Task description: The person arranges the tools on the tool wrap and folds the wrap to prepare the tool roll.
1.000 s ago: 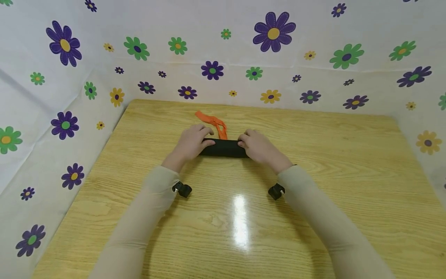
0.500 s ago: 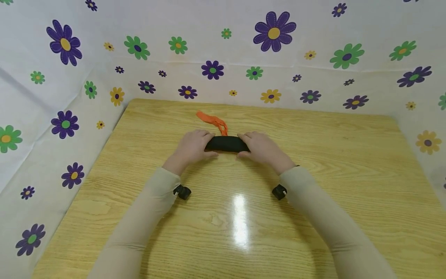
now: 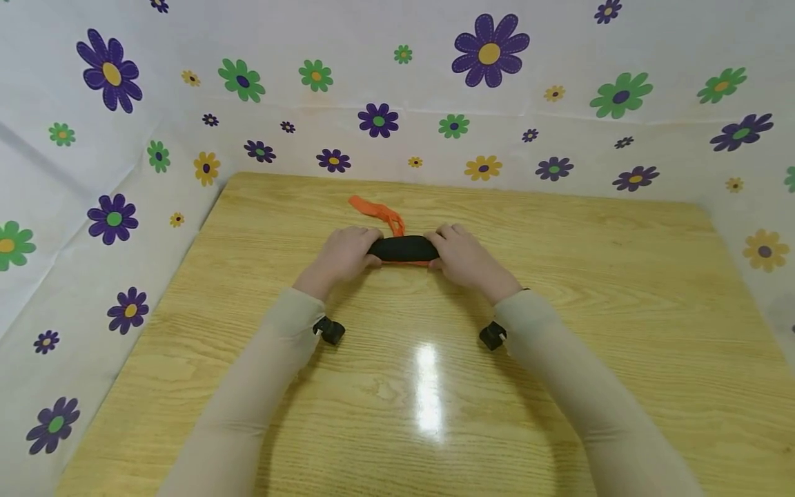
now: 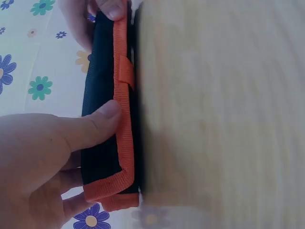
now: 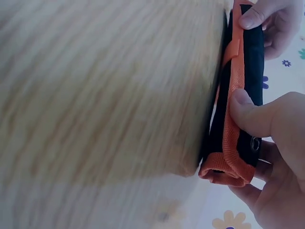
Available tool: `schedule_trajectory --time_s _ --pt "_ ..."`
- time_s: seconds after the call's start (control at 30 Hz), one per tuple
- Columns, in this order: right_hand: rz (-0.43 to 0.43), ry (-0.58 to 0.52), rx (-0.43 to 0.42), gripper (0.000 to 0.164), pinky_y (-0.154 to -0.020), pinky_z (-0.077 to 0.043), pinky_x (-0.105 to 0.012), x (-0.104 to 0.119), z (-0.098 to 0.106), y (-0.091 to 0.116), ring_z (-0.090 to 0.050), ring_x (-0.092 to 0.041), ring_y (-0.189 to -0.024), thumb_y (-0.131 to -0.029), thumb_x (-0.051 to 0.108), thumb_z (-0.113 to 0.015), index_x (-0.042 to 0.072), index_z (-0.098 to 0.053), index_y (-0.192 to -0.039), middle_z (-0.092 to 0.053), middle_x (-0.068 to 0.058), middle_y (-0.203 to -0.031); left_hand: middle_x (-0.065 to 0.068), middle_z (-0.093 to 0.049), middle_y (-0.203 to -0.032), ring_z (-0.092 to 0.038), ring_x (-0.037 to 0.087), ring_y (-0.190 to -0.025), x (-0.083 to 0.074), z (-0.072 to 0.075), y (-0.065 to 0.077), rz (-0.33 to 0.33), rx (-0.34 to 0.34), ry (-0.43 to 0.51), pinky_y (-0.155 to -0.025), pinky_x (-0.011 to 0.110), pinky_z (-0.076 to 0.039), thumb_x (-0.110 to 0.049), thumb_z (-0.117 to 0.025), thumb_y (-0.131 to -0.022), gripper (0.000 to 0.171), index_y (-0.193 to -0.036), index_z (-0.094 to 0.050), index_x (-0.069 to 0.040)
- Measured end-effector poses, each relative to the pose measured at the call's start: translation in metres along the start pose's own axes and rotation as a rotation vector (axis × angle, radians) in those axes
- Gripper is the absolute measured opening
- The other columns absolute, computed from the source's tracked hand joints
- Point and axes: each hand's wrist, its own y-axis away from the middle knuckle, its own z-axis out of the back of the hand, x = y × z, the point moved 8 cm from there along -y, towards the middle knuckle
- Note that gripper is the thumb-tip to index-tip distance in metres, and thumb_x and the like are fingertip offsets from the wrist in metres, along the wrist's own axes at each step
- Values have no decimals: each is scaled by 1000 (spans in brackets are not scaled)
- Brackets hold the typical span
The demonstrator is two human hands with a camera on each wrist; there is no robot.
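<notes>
A rolled-up black fabric tool roll [image 3: 404, 248] with orange edging lies crosswise on the table, toward its far side. My left hand [image 3: 344, 254] grips its left end, and my right hand [image 3: 462, 257] grips the right end. In the left wrist view, the left thumb presses the orange edging [image 4: 123, 109] while the fingers go behind the roll. The right wrist view has the right thumb on the edging too, near a metal eyelet [image 5: 255, 143]. Behind the roll trails an orange strap [image 3: 374, 210]. The roll's inside is hidden.
The wooden table [image 3: 397, 386] extends on all sides of the roll. A white cloth with printed flowers [image 3: 428, 90] hangs along the back and both sides. A small black device [image 3: 329, 331] is strapped at each wrist.
The roll has shifted slightly away from me and turned, so an orange edge shows on its near side. Both thumbs have moved from its upper side down to the near side.
</notes>
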Motion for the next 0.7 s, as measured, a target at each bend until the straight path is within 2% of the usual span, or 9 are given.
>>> schedule_trajectory --time_s 0.17,0.23,0.37,0.5,0.57,0.7 --pt "-57 -82 56 52 -103 -35 -47 -4 0 1 -44 -35 -123 -97 27 -56 0 -40 -140 -49 -20 -133 10 -64 -115 -59 30 -105 0 1 -2 -7 42 29 -89 48 -45 -33 -60 -94 39 -125 -58 -9" --pt "-66 -116 60 47 -102 -37 -48 -4 2 2 -45 -36 -122 -98 25 -55 1 -41 -136 -51 -21 -131 10 -65 -112 -59 28 -101 2 0 -1 -1 55 70 -87 46 -45 -34 -58 -95 38 -124 -57 -9" --pt "-60 -168 80 38 -95 -42 -47 -5 4 3 -52 -34 -112 -100 25 -50 1 -47 -129 -57 -19 -121 8 -63 -102 -58 24 -89 5 -2 0 13 92 165 -79 42 -44 -33 -53 -98 33 -119 -53 -8" --pt "-92 -279 137 36 -87 -45 -44 -8 3 5 -57 -28 -100 -102 26 -44 1 -53 -128 -61 -14 -112 8 -62 -102 -57 24 -92 4 -5 2 20 147 257 -82 42 -44 -31 -44 -102 32 -120 -52 -7" --pt "-108 -331 163 36 -85 -45 -43 -10 2 6 -57 -27 -96 -103 26 -42 1 -55 -126 -62 -12 -109 7 -59 -108 -55 24 -100 5 -6 2 23 153 261 -88 43 -43 -32 -40 -104 35 -124 -54 -7" --pt "-109 -351 174 36 -85 -44 -43 -10 2 7 -53 -28 -99 -104 24 -39 -1 -58 -122 -57 -14 -110 9 -56 -112 -51 26 -103 6 -5 1 33 126 222 -91 44 -41 -34 -37 -105 39 -124 -58 -8"
